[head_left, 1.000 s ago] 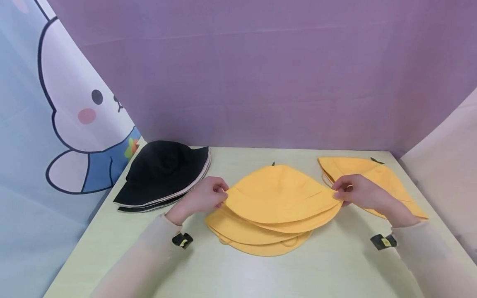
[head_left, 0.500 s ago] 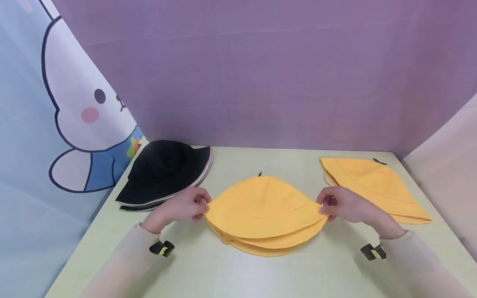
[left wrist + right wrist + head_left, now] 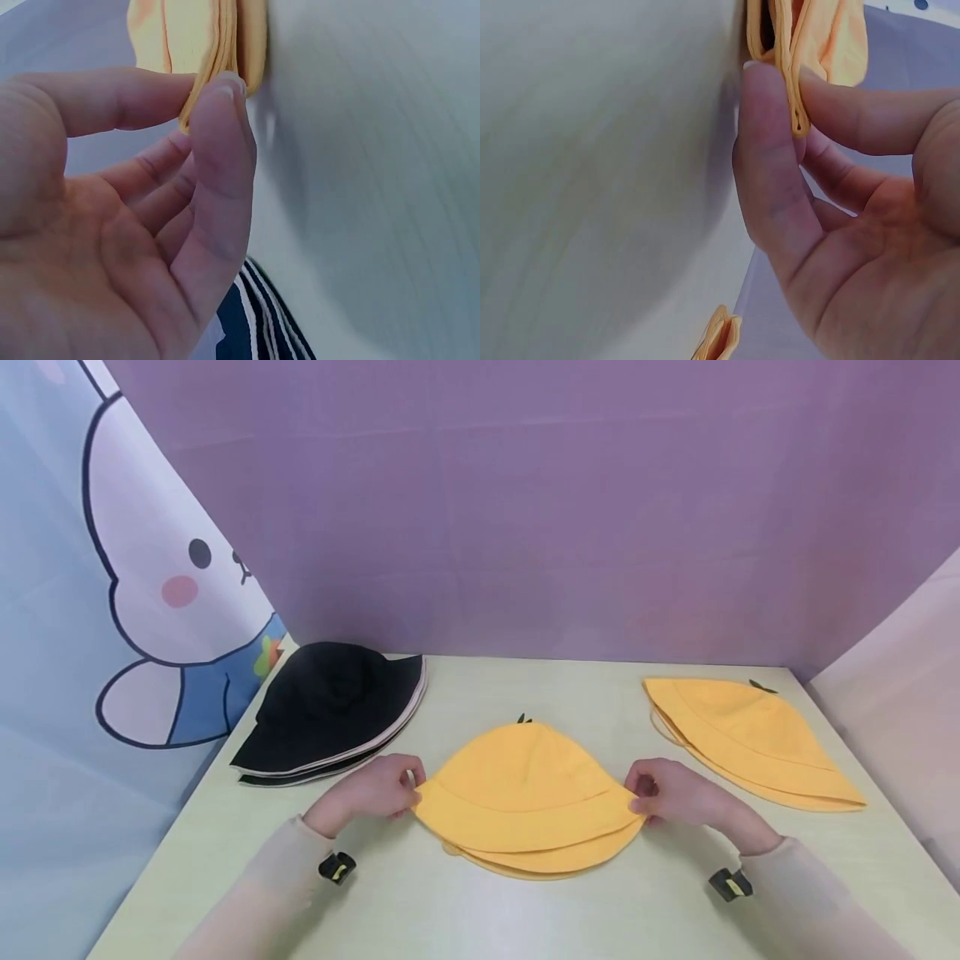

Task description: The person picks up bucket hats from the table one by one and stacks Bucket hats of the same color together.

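Note:
A folded yellow bucket hat (image 3: 525, 785) with a small green leaf at its crown lies over another yellow hat (image 3: 555, 862), whose brim shows below it. My left hand (image 3: 378, 785) pinches the left end of the upper hat's brim between thumb and fingers. At the opposite end, my right hand (image 3: 675, 789) pinches the brim the same way. Close up in the left wrist view, the layered brim edge (image 3: 214, 60) sits between thumb and forefinger. The right wrist view shows the folded brim corner (image 3: 799, 112) gripped at the fingertips.
Black bucket hats (image 3: 322, 718) with pale trim lie stacked at the back left of the light table (image 3: 480, 918). Another folded yellow hat (image 3: 750, 743) with a green leaf rests at the right. A purple cloth (image 3: 525, 510) hangs behind the table.
Both hands have brought the upper yellow hat down and leftward, toward the front, until it covers most of the hat beneath. The pinch at each end has stayed. Black hats are unmoved.

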Demonstrator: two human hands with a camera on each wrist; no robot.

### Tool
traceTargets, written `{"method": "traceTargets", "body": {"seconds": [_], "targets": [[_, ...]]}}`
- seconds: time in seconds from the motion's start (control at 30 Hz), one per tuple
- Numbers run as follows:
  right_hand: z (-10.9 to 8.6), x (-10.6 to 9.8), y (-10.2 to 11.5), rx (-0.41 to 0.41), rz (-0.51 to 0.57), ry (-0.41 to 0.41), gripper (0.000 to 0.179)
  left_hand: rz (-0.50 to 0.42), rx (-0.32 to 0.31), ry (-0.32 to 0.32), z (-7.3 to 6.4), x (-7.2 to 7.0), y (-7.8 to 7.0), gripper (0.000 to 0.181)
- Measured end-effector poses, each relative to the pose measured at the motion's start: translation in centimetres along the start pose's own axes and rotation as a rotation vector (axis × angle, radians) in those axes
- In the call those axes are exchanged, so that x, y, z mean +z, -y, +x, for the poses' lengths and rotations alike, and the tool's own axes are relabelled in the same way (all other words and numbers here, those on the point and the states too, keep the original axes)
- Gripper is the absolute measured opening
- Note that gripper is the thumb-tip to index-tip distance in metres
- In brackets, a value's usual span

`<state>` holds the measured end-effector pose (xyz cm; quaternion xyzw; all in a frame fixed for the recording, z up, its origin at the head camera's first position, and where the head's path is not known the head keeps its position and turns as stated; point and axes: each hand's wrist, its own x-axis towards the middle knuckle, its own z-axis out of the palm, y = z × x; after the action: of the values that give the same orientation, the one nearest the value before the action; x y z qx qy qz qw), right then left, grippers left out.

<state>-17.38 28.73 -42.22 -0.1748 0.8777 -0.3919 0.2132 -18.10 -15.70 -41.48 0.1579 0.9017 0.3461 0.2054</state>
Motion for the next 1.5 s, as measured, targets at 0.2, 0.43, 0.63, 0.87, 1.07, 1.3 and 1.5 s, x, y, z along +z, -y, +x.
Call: {"method": "traceTargets", "body": {"seconds": [0.2, 0.43, 0.63, 0.87, 1.07, 1.3, 1.5], "targets": [[0.1, 0.7, 1.0, 0.069, -0.115, -0.038, 0.016, 0.123, -0.069, -0.036, 0.3, 0.7, -0.3, 0.011], [-0.4, 1.1, 2.2, -0.037, -0.347, -0.164, 0.021, 0.340, -0.023, -0.106, 0.2, 0.8, -1.8, 0.013], [-0.4, 3.1, 4.3, -0.221, -0.518, -0.229, 0.034, 0.420, 0.128, -0.149, -0.2, 2.4, -4.8, 0.043], [-0.2, 5.2, 5.4, -0.243, -0.596, -0.196, 0.047, 0.518, 0.157, -0.051, 0.3, 4.9, -5.8, 0.053], [0.9, 5.7, 4.8, -0.270, -0.693, -0.243, 0.049, 0.582, 0.158, -0.079, 1.3, 5.3, -5.9, 0.052], [2.4, 5.1, 4.6, -0.253, -0.720, -0.246, 0.045, 0.649, 0.129, -0.068, 3.3, 4.8, -6.5, 0.051], [2.9, 5.0, 4.4, -0.225, -0.738, -0.239, 0.042, 0.653, 0.096, -0.054, 4.2, 4.7, -7.0, 0.050]]}}
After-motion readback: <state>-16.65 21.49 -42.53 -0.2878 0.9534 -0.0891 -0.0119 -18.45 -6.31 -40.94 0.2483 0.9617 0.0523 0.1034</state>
